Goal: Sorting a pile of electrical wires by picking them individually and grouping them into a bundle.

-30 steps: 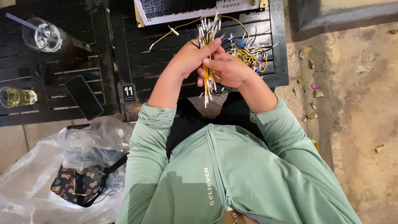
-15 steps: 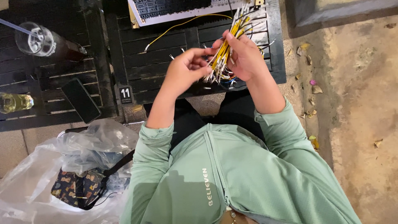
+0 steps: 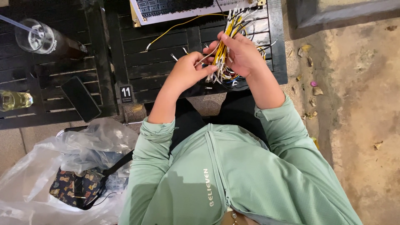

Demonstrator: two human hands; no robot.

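Both hands work just above centre frame: my right hand (image 3: 241, 54) is wrapped around a bundle of wires (image 3: 225, 46), mostly yellow with pale tips fanning out at both ends, while my left hand (image 3: 187, 73) pinches one pale wire end out of it. Below them sits the dark slatted table (image 3: 166, 62), its right edge close beside the bundle. A loose yellow wire (image 3: 175, 29) trails left toward the perforated board (image 3: 183, 8) at the top edge. A black phone (image 3: 81, 98) lies well apart at left.
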